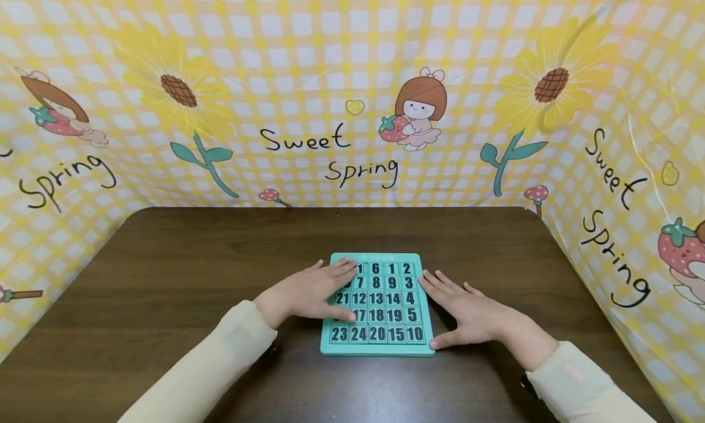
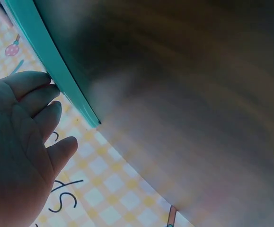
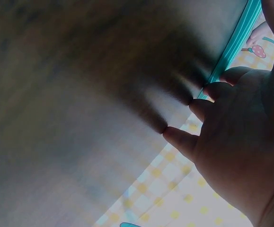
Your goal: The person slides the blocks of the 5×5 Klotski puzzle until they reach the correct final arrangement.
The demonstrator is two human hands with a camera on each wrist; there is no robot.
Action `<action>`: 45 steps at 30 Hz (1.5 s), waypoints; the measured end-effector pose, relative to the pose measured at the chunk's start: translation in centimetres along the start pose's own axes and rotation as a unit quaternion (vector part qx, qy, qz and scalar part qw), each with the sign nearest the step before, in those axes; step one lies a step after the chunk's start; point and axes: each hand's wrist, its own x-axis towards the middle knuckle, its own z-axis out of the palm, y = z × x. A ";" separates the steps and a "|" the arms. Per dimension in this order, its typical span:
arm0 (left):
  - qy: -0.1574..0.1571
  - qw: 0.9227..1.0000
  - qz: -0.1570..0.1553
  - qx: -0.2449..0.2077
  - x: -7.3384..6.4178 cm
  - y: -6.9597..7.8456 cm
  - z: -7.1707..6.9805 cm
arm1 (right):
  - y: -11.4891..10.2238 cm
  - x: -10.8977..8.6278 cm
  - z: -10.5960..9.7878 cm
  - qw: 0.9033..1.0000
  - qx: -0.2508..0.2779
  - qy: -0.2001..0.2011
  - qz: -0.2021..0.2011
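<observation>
A turquoise sliding number puzzle [image 1: 380, 351] lies flat on the table, its tiles marked with black numbers. My left hand [image 1: 311, 291] reaches over the left side with straight fingers, covering some left-hand tiles; the thumb is spread toward a lower row. At the right edge, the fingertips of my right hand [image 1: 476, 316] touch the frame, and its thumb is by the lower right corner. In the left wrist view, the left hand [image 2: 18, 127] has extended fingers beside the puzzle's edge [image 2: 56, 66]. The right wrist view shows spread fingers of the right hand [image 3: 245, 123] along the puzzle's side [image 3: 236, 42].
The dark brown wooden table [image 1: 220, 245] extends around the puzzle. A yellow-checked cloth [image 1: 308, 92] printed with sunflowers, cartoon figures and "Sweet Spring" hangs behind it and along both sides.
</observation>
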 end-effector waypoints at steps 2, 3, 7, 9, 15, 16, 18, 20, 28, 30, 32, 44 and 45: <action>0.004 1.000 -0.004 -0.001 -0.3 -0.2 0.1 | 0.0 0.0 0.0 1.000 0.000 -0.001 0.001; 0.005 1.000 -0.007 0.000 -0.4 -0.4 0.2 | -0.1 0.0 0.0 1.000 0.001 -0.001 0.001; 0.009 1.000 -0.013 0.003 -1.1 -0.9 0.3 | -0.1 0.0 -0.1 1.000 0.001 -0.002 0.002; 0.010 1.000 -0.015 0.002 -1.4 -1.1 0.3 | -0.1 0.0 -0.1 1.000 0.001 -0.002 0.003; 0.014 1.000 -0.018 0.000 -2.0 -1.2 0.3 | -0.1 0.0 0.0 1.000 0.000 -0.002 0.001; 0.016 1.000 -0.017 0.001 -2.0 -1.1 0.2 | -0.1 0.0 0.0 1.000 0.000 -0.002 0.000; 0.022 1.000 -0.012 0.005 -1.8 -0.9 0.2 | -0.1 0.0 0.0 1.000 0.001 -0.001 0.000; 0.027 1.000 -0.007 0.011 -1.5 -0.6 0.3 | -0.1 0.0 0.0 1.000 0.001 -0.001 0.000; 0.019 0.999 0.011 0.045 0.9 0.9 0.2 | -0.2 0.0 -0.1 1.000 0.001 -0.001 0.001; 0.015 0.998 0.012 0.053 1.3 1.1 0.2 | -0.2 0.0 -0.1 1.000 0.001 -0.002 0.001; 0.009 0.998 0.011 0.057 1.8 1.2 0.2 | -0.2 0.0 -0.1 1.000 0.002 -0.002 0.001; -0.016 0.997 0.012 0.077 2.7 1.7 0.3 | 0.0 0.1 -0.1 1.000 -0.002 -0.003 0.002; -0.017 0.997 0.011 0.078 2.7 1.7 0.3 | 0.0 0.1 -0.1 1.000 -0.002 -0.003 0.003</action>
